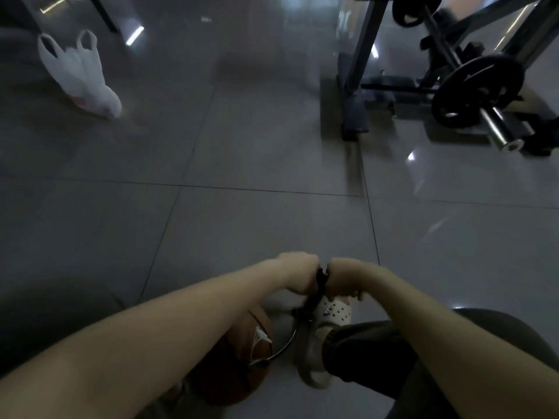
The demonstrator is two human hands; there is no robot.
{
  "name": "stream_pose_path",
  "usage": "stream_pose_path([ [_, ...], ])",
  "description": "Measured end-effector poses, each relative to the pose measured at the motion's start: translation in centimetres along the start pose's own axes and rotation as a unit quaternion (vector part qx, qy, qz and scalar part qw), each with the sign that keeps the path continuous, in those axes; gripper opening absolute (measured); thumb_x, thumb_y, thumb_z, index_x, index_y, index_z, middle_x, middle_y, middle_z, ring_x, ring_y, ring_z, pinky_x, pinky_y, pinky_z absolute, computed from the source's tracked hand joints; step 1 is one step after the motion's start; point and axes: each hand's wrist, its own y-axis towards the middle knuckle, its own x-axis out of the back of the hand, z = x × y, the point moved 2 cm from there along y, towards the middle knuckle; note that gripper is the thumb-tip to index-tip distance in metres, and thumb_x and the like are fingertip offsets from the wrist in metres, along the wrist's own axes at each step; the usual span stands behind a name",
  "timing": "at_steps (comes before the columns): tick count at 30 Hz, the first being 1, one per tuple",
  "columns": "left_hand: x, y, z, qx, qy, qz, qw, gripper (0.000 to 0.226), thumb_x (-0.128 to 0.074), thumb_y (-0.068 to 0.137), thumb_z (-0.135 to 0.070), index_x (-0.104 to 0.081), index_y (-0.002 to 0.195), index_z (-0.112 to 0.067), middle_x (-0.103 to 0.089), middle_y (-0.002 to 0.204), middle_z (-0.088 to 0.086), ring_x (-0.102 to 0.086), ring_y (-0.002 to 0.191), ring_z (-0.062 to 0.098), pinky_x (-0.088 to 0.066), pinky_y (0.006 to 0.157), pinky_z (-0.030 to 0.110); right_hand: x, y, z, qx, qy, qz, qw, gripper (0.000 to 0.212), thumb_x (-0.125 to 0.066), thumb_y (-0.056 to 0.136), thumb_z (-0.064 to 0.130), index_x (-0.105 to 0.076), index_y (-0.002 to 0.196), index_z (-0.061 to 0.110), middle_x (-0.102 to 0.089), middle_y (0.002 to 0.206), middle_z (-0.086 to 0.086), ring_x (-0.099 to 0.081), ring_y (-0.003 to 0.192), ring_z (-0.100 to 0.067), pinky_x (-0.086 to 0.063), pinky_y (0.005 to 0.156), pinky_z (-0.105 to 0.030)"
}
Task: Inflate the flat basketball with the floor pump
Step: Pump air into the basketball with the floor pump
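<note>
My left hand (298, 275) and my right hand (343, 278) each grip one side of the black pump handle (320, 276), fists close together low in the view. The pump's body is hidden under my hands. A thin black hose (289, 343) curves down from it to the orange-brown basketball (239, 367), which lies on the floor under my left forearm. A small white tag (260, 337) sits on the ball near the hose end.
My foot in a white clog (334, 313) stands beside the pump, leg in dark trousers. A white plastic bag (81, 74) lies at the far left. A weight rack with a barbell and black plates (476, 90) stands at the far right on the grey tiled floor.
</note>
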Motion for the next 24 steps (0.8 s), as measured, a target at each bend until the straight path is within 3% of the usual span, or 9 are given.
stream_pose_path([
  [2,4.6,-1.6,-0.5,-0.019,-0.013,-0.021,1.000,0.020,-0.067,0.090,-0.029,-0.064,0.078,-0.014,-0.064,0.075,0.004,-0.061,0.067,0.025,-0.047,0.056,0.033,4.2,-3.1,-0.2,0.021,-0.001,-0.019,1.000,0.021,-0.069,0.088,0.020,-0.069,0.100,0.003,-0.061,0.074,-0.006,-0.061,0.065,-0.020,-0.056,0.059,-0.031],
  [6,9.7,-3.7,-1.3,-0.035,-0.042,-0.037,0.998,0.011,-0.071,0.084,-0.020,-0.067,0.076,-0.016,-0.065,0.071,0.002,-0.059,0.062,0.021,-0.046,0.056,0.033,7.8,-6.4,-0.1,0.050,-0.011,-0.076,0.996,0.010,-0.071,0.085,0.018,-0.069,0.090,0.009,-0.060,0.071,-0.004,-0.056,0.060,-0.017,-0.052,0.050,-0.027],
  [9,4.8,-2.2,-0.8,-0.011,-0.047,-0.009,0.999,0.017,-0.069,0.089,-0.024,-0.063,0.075,-0.014,-0.059,0.068,0.001,-0.056,0.060,0.020,-0.041,0.052,0.031,3.5,-3.5,0.5,0.027,-0.041,-0.053,0.997,0.009,-0.067,0.090,0.020,-0.064,0.085,0.013,-0.060,0.072,-0.001,-0.055,0.058,-0.014,-0.048,0.051,-0.024],
  [13,-1.6,1.2,1.1,0.023,-0.039,-0.049,0.998,0.019,-0.067,0.082,-0.026,-0.054,0.071,-0.020,-0.052,0.068,-0.002,-0.056,0.067,0.026,-0.041,0.058,0.032,-1.0,2.0,-0.1,0.017,-0.040,-0.077,0.996,0.019,-0.062,0.088,0.025,-0.053,0.073,0.019,-0.058,0.073,0.001,-0.060,0.066,-0.017,-0.055,0.066,-0.031],
  [16,-3.9,2.5,1.7,0.032,-0.054,-0.036,0.997,0.008,-0.066,0.082,-0.024,-0.061,0.083,-0.018,-0.062,0.084,0.005,-0.062,0.080,0.032,-0.042,0.064,0.033,-2.8,4.2,-0.3,0.013,-0.049,-0.083,0.995,0.021,-0.058,0.087,0.034,-0.048,0.073,0.022,-0.058,0.075,0.002,-0.065,0.077,-0.020,-0.057,0.075,-0.034],
  [19,-4.5,3.3,1.8,0.035,-0.052,-0.031,0.998,0.015,-0.064,0.084,-0.023,-0.064,0.096,-0.014,-0.068,0.103,0.013,-0.067,0.095,0.034,-0.043,0.068,0.034,-3.0,4.9,-0.3,0.012,-0.045,-0.078,0.996,0.021,-0.057,0.088,0.035,-0.049,0.075,0.021,-0.057,0.076,0.002,-0.064,0.080,-0.021,-0.058,0.078,-0.035],
  [21,-4.3,2.9,1.6,0.032,-0.048,-0.009,0.998,0.009,-0.065,0.086,-0.023,-0.061,0.089,-0.016,-0.066,0.094,0.010,-0.067,0.091,0.033,-0.041,0.066,0.033,-2.9,4.2,-0.1,0.010,-0.047,-0.048,0.998,0.017,-0.060,0.088,0.033,-0.054,0.081,0.018,-0.057,0.077,0.001,-0.065,0.080,-0.021,-0.058,0.078,-0.035],
  [24,-1.6,1.1,0.9,0.011,-0.026,0.015,0.999,0.021,-0.066,0.089,-0.025,-0.053,0.073,-0.018,-0.056,0.071,0.000,-0.061,0.073,0.028,-0.040,0.057,0.032,-0.9,1.7,0.3,0.011,-0.046,0.012,0.999,0.019,-0.066,0.089,0.025,-0.060,0.077,0.012,-0.059,0.071,-0.004,-0.059,0.061,-0.018,-0.055,0.059,-0.030],
])
